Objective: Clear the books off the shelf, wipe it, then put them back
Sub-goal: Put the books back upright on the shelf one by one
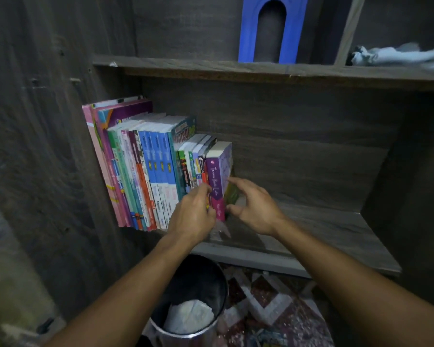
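At the right end of the book row, both hands are busy with the last few books.

The left hand (191, 216) curls its fingers on the thin books (194, 166) and pinches them. The right hand (257, 206) is spread loose and grips nothing; its fingertips touch the purple book (217, 171) at its 10 o'clock. The other books (140, 166) stand tight together at 9 o'clock from the hands, up against the left wall. The shelf (323, 229) runs on toward 3 o'clock. A pale cloth (398, 56) lies one shelf up, at 1 o'clock, and no hand has it. A bin (191, 296) sits at 6 o'clock. All the books in view are on the shelf and the cloth is not in use. So I think the job is either just starting or almost over, and I cannot tell which.
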